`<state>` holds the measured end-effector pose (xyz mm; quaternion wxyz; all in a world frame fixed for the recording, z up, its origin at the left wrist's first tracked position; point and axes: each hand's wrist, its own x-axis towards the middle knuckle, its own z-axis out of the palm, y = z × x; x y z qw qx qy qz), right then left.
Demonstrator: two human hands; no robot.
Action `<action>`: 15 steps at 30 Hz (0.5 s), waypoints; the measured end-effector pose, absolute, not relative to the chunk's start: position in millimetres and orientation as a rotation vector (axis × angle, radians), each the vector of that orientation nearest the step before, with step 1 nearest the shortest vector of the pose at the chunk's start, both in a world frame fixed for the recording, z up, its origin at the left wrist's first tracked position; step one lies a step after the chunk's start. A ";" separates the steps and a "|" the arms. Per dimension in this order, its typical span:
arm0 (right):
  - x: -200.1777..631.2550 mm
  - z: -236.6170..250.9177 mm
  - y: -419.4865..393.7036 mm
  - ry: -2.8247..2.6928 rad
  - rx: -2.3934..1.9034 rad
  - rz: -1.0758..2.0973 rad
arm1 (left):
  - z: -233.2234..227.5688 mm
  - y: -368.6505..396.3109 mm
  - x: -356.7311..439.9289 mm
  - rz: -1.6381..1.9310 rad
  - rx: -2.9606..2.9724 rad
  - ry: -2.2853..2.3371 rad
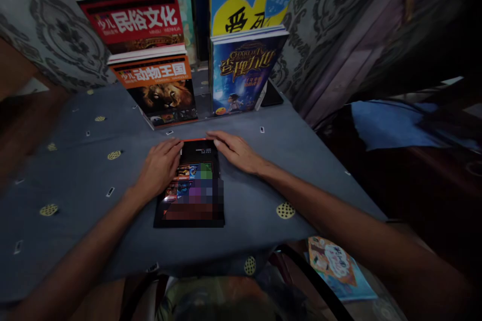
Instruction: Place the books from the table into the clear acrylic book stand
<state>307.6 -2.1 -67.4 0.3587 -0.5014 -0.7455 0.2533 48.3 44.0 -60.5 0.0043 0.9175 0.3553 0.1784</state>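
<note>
A book with a black cover lies flat on the table before me, small colour pictures on its face and an orange line along its far edge. Part of the cover is blurred into blocks. My left hand is closed on its far left side, fingertips over the corner. At the far right corner, my right hand grips the edge with thumb and fingers; the fingers' undersides are hidden.
Behind the book stand upright books: an orange lion book, a red book, a blue book and a yellow-heart book. A patterned cloth covers the table. Another book lies below the table's right front edge.
</note>
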 end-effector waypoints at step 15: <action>308.5 -63.0 -2.0 -1.862 -1.279 0.696 | -52.6 39.5 88.3 0.412 2.924 0.738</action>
